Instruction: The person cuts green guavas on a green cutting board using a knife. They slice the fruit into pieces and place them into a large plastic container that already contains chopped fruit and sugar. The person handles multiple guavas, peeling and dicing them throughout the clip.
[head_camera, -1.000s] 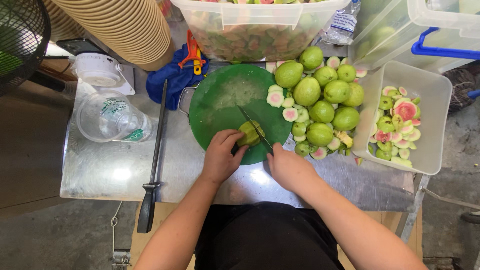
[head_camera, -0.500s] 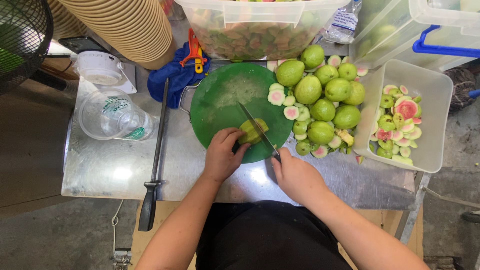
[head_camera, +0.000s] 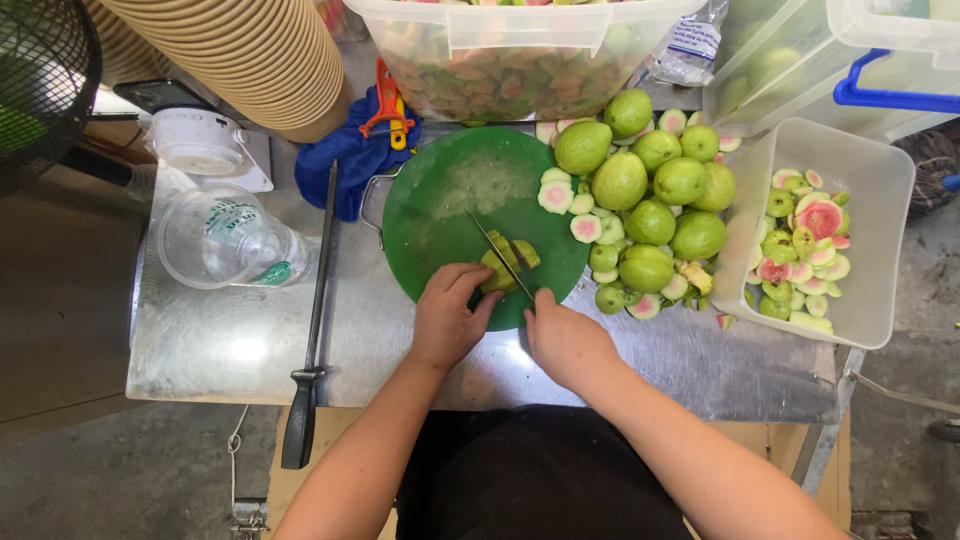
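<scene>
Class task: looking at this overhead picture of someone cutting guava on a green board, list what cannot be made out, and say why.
- Head view: the knife handle, covered by the right hand.
- Head view: the near side of the guava piece, under the left hand fingertips.
- Head view: the clear tub of cut fruit, cut off by the top edge.
- Head view: the stacked cups, cut off at top.

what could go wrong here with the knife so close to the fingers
The left hand pins the guava piece right beside the knife held by the right hand; a slip could nick a fingertip. The cutting is at the near rim of the green cutting board, so pieces may slide off. The whole guavas are piled loosely at the board's edge and might roll into the cutting area.
</scene>
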